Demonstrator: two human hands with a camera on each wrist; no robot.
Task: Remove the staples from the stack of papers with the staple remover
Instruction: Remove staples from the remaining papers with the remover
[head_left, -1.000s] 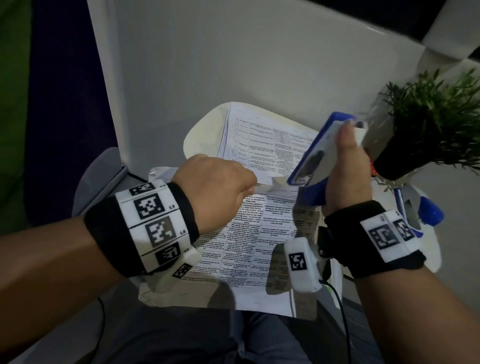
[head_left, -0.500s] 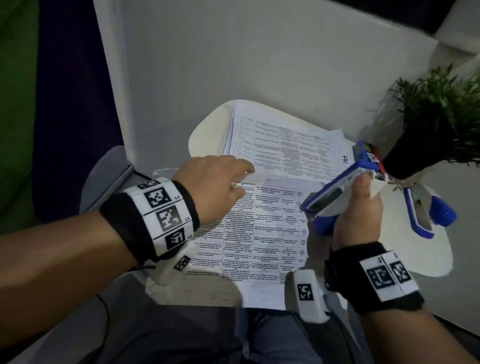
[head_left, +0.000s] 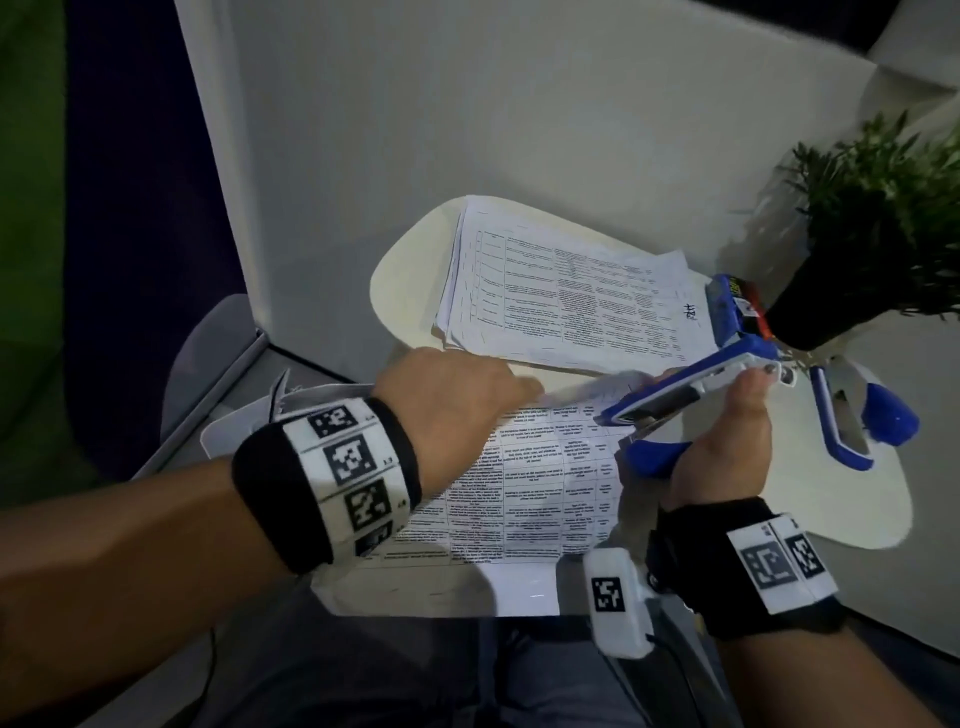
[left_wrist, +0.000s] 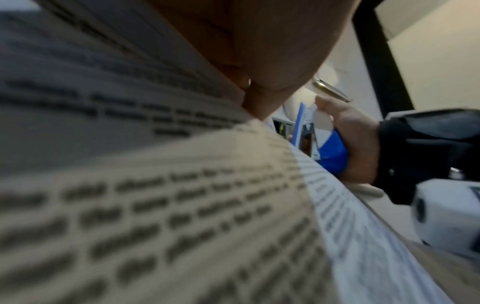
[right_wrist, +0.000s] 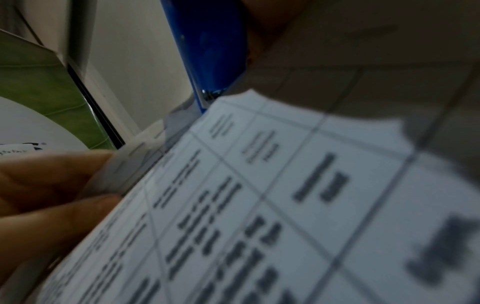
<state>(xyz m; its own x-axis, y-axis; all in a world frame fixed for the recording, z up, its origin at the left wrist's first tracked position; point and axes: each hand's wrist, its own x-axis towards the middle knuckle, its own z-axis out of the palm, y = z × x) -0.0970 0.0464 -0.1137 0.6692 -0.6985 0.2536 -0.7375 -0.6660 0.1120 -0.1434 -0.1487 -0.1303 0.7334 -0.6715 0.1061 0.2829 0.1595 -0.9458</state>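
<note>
1. Blue-and-white staple remover (head_left: 691, 395) sits gripped in the right hand (head_left: 722, 452), fingers curled round it, its tip at the far right corner of the near stack of papers (head_left: 524, 493).
2. Left hand (head_left: 452, 400) presses that stack's far edge on the desk (head_left: 841, 514); how its fingers lie I cannot tell.
3. Beyond this stack lies a second stack (head_left: 566, 296).
4. Right of it stand a potted plant (head_left: 878, 234) and another blue tool (head_left: 862, 421).

A white table (head_left: 405, 260) carries two paper stacks (head_left: 571, 296) and a blue stapler (head_left: 852, 415).
</note>
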